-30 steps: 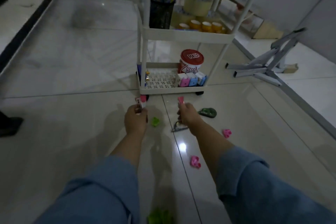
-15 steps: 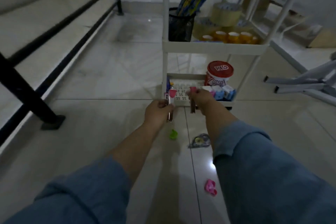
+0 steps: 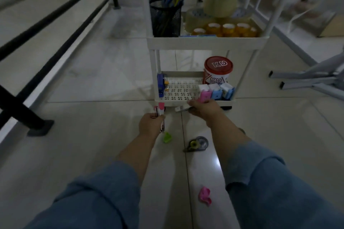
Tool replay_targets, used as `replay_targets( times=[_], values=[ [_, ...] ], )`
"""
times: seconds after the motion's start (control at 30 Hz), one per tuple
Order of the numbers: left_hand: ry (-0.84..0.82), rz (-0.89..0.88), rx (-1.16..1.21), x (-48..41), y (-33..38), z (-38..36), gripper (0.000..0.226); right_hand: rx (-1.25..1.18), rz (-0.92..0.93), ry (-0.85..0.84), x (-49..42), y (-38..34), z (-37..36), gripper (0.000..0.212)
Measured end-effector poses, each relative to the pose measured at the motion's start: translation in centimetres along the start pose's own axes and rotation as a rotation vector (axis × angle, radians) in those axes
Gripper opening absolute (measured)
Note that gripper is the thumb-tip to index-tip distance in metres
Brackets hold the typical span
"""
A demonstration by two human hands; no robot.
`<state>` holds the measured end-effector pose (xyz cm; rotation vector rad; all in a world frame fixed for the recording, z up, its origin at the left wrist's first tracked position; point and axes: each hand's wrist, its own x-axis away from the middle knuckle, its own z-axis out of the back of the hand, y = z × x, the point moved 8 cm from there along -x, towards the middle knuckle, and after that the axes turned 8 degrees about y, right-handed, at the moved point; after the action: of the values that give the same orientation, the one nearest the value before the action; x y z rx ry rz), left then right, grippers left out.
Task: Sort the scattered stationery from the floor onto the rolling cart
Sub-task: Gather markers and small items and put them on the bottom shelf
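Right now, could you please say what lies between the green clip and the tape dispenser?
Only bare floor with a grout line, in the head view.

Left hand [image 3: 150, 125] gripping pink-capped tool [image 3: 161, 108], right hand [image 3: 203, 109] holding white piece [image 3: 181, 108], beside cart [image 3: 186, 43]

A black railing [image 3: 20, 109] stands at left, and a grey metal frame [image 3: 301, 76] lies at right.
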<state>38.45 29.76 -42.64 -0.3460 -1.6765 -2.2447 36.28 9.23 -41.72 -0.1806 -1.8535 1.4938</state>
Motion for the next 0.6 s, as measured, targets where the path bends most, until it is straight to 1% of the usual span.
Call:
replay_targets(
  times=[0.07,0.13,0.2,0.3,0.33,0.4,0.43,0.5,0.57,0.6],
  values=[
    [-0.001,0.029,0.093,0.0,0.7,-0.9,0.020,0.008,0.000,0.054,-0.2,0.4,-0.5,0.037],
    [-0.022,0.019,0.114,-0.4,1.0,-1.9,0.018,0.005,-0.011,0.108,-0.9,0.8,-1.4,0.022],
    [-0.023,0.011,0.124,-1.1,0.9,-2.4,0.022,-0.009,0.010,0.137,-2.1,0.4,-2.5,0.017],
    [-0.005,0.004,0.132,-2.5,0.2,-2.3,0.016,0.119,0.054,0.161,-4.0,-0.7,-3.6,0.006],
    [0.008,0.007,0.142,-3.1,0.0,-2.0,0.016,0.179,0.076,0.176,-4.5,-1.4,-4.0,0.007],
    [0.041,0.024,0.160,-4.3,-0.6,-1.5,0.021,0.302,0.151,0.225,-5.7,-2.3,-4.4,0.018],
    [0.055,0.034,0.169,-4.8,-0.9,-1.3,0.022,0.301,0.153,0.244,-6.3,-2.5,-4.6,0.020],
    [0.065,0.046,0.191,-5.7,-1.5,-1.0,0.027,0.363,0.188,0.251,-7.8,-2.4,-5.4,0.017],
    [0.068,0.047,0.197,-6.4,-1.9,-0.8,0.029,0.502,0.319,0.226,-9.0,-2.6,-6.6,0.047],
    [0.071,0.051,0.195,-6.7,-2.1,-0.7,0.029,0.594,0.420,0.250,-9.3,-2.9,-7.0,0.053]
  ],
)
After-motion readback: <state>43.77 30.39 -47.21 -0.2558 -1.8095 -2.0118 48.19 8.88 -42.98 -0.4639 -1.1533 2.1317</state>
